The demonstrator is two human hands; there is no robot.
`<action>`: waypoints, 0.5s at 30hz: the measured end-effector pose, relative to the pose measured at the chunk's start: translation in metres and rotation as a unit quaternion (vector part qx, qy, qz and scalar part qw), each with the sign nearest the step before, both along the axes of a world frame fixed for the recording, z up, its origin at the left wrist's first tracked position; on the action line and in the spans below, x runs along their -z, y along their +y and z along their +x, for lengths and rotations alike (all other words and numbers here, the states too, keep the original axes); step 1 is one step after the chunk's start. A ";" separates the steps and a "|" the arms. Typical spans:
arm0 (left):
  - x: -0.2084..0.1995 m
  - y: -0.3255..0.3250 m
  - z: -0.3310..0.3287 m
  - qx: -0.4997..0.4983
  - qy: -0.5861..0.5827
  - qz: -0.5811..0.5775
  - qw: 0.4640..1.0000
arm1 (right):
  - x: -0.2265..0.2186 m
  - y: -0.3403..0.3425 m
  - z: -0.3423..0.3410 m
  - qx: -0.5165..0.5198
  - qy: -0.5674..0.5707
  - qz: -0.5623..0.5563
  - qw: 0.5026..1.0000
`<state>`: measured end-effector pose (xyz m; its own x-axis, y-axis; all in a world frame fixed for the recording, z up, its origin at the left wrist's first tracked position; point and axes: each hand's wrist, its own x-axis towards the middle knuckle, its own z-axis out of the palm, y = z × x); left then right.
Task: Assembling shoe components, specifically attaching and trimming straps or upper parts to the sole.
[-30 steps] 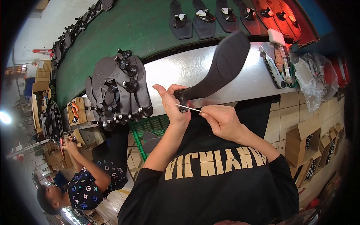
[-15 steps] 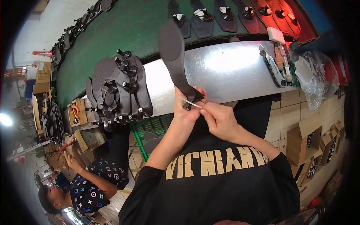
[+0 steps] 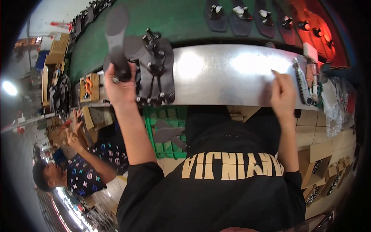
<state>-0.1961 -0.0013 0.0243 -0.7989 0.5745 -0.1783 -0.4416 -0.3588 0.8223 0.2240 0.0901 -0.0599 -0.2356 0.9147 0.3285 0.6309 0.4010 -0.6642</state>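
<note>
My left hand (image 3: 121, 87), raised at the left, is closed round the heel end of a dark heeled shoe sole (image 3: 117, 34). The sole stands up from the hand with its toe end pointing away from me. Right behind it lies a pile of dark heeled sandals (image 3: 154, 69) on the left end of the metal shelf (image 3: 216, 89). Over the right part of this shelf is my right hand (image 3: 283, 92), its fingers pinched together. A tiny dark tip shows at the fingertips, too small to name. Closest to that hand is a utility knife (image 3: 302, 82).
A row of soles with heels (image 3: 241, 19) lies on the green table (image 3: 170, 19). Beside the knife are a white block (image 3: 310, 51) and a clear plastic bag (image 3: 336, 102). Below are a green crate (image 3: 156, 145) and cardboard boxes (image 3: 311, 154). A co-worker (image 3: 94, 166) sits at the left.
My hands have moved apart: the left carried the sole leftward to the sandal pile, the right went right over the shelf. The thin pale stick held at the heel no longer shows clearly.
</note>
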 end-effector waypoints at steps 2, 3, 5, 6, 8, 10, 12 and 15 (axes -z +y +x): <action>-0.005 -0.028 -0.048 -0.004 0.198 -0.083 0.977 | 0.021 0.019 0.025 0.016 -0.064 0.039 0.997; -0.005 -0.042 -0.063 -0.042 0.291 -0.128 0.947 | 0.024 0.026 0.034 0.027 -0.096 0.041 0.994; -0.004 -0.057 -0.059 -0.187 0.417 -0.199 0.867 | 0.027 0.033 0.041 0.035 -0.143 0.024 0.989; 0.000 -0.067 -0.054 -0.188 0.416 -0.205 0.866 | 0.030 0.036 0.044 0.050 -0.186 0.015 0.981; 0.018 -0.090 -0.037 -0.221 0.584 -0.214 0.751 | 0.037 0.040 0.050 0.040 -0.192 0.033 0.980; 0.044 -0.113 0.007 -0.049 0.646 -0.266 0.714 | 0.036 0.039 0.050 0.042 -0.207 0.046 0.976; 0.097 -0.147 0.027 0.188 0.600 -0.292 0.721 | 0.039 0.039 0.050 0.036 -0.203 0.058 0.977; 0.173 -0.200 0.033 0.347 0.586 -0.414 0.604 | 0.040 0.041 0.049 0.036 -0.202 0.066 0.977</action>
<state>-0.1627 -0.2014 -0.1482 -0.2726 0.9452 -0.1795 0.8098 0.3262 0.4877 0.2731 0.1308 -0.0999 -0.3060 0.8900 0.3379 0.8605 0.4105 -0.3019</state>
